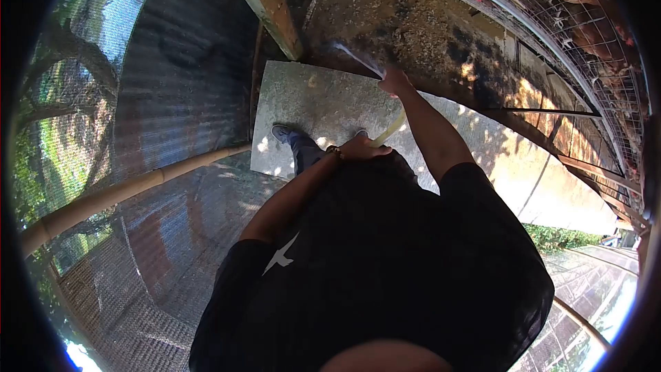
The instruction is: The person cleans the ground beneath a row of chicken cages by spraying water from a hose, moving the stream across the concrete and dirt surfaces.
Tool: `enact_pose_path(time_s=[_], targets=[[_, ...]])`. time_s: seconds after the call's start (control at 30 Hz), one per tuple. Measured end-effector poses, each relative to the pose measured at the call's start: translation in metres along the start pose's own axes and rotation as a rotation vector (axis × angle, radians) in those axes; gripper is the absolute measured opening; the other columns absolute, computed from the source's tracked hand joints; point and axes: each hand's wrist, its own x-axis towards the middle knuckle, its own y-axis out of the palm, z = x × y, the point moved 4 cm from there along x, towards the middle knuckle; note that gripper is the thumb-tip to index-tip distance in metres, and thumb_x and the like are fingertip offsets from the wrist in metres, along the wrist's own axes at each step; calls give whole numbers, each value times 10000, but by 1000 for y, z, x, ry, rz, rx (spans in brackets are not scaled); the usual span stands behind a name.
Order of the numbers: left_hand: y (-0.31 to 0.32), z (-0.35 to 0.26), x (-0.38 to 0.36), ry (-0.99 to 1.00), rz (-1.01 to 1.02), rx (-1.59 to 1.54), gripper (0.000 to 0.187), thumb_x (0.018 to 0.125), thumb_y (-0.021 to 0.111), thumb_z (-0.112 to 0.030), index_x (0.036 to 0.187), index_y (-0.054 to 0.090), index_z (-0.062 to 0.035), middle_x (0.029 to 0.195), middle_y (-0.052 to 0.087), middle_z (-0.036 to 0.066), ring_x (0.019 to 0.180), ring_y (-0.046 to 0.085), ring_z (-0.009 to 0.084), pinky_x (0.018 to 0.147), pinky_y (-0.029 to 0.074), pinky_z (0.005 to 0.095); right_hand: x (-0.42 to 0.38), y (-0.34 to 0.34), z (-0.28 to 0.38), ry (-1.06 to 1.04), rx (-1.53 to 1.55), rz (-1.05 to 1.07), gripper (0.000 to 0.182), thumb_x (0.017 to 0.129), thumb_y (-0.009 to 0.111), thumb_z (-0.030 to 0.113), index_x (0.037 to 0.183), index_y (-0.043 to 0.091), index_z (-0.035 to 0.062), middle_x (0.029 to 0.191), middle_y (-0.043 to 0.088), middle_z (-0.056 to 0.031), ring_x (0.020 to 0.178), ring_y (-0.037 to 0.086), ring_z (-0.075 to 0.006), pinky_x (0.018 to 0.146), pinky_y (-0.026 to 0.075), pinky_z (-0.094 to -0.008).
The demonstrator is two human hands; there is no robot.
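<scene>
A pale yellow hose runs between my two hands in front of my body. My right hand, stretched out forward, is closed around its front end. A white jet of water shoots from there toward the ground at the upper left. Near my waist, my left hand is wrapped round a lower part of the hose, with a bracelet on its wrist. The rest of the hose is hidden behind my hand and body.
I stand on a concrete walkway; dark, littered soil lies beyond its edge. Wire cages with brown hens run along the upper right. A post rises ahead, and a bamboo pole with dark netting borders the left.
</scene>
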Motion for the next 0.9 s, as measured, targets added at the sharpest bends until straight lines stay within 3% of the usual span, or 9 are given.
enact_pose_path(time_s=[0.17, 0.23, 0.27, 0.33, 0.43, 0.53, 0.63, 0.83, 0.9], targets=[[3, 12, 7, -18, -37, 3, 824, 754, 562, -799, 833, 695, 10, 810, 680, 151, 825, 664, 237, 745, 484, 349, -11, -6, 5, 43, 71, -23, 361, 716, 734, 144, 1036, 657, -5, 945, 684, -198, 761, 707, -263, 554, 578, -356], [-1, 5, 3, -47, 13, -55, 839, 734, 643, -741, 967, 656, 65, 927, 679, 181, 915, 664, 255, 793, 494, 339, -3, -1, 3, 53, 81, -5, 364, 708, 741, 130, 1036, 656, -2, 955, 680, -195, 779, 705, -256, 547, 578, -349], [-2, 2, 0, -62, 37, -84, 863, 724, 683, -712, 1034, 636, 92, 986, 679, 196, 960, 664, 264, 817, 499, 334, -1, 1, 2, 25, 85, -26, 307, 724, 719, 137, 990, 640, 6, 887, 672, -184, 718, 698, -255, 529, 574, -356], [-1, 6, 3, -51, 27, -69, 832, 731, 677, -713, 1019, 652, 67, 978, 681, 186, 953, 666, 254, 817, 497, 328, -1, 2, 4, -33, 94, -71, 203, 755, 673, 151, 898, 608, 21, 751, 655, -163, 594, 684, -254, 492, 565, -369], [-3, 2, -1, -50, 52, -67, 770, 747, 669, -705, 996, 679, 23, 969, 685, 164, 951, 666, 241, 814, 495, 321, -4, -1, 5, 15, 69, -82, 206, 752, 683, 152, 899, 608, 28, 744, 652, -161, 591, 683, -252, 490, 566, -368], [-4, 0, -1, -54, 85, -45, 733, 766, 641, -713, 988, 704, -18, 961, 688, 152, 962, 664, 244, 821, 492, 328, -5, -3, 9, 73, 87, 1, 354, 717, 737, 138, 1043, 672, 19, 923, 696, -175, 736, 710, -252, 556, 581, -357], [-2, 6, 3, -51, 64, -2, 760, 773, 599, -742, 1007, 712, -27, 957, 688, 162, 981, 660, 262, 838, 489, 345, -6, -2, 9, 9, 109, -59, 214, 749, 692, 158, 894, 604, 27, 805, 660, -172, 637, 692, -254, 491, 570, -372], [0, 8, 3, -56, 56, 13, 787, 772, 564, -769, 1029, 714, -41, 954, 686, 180, 994, 658, 278, 855, 485, 359, 1, 1, 9, 24, 68, -44, 227, 751, 701, 167, 904, 616, 22, 860, 667, -183, 696, 698, -259, 507, 582, -363], [-1, 8, 2, -60, 50, 6, 779, 771, 573, -764, 1030, 714, -43, 950, 687, 178, 992, 659, 276, 853, 486, 355, -4, -1, 10, 54, 57, -37, 312, 745, 708, 169, 1016, 655, 23, 932, 687, -179, 749, 708, -258, 562, 584, -362]])
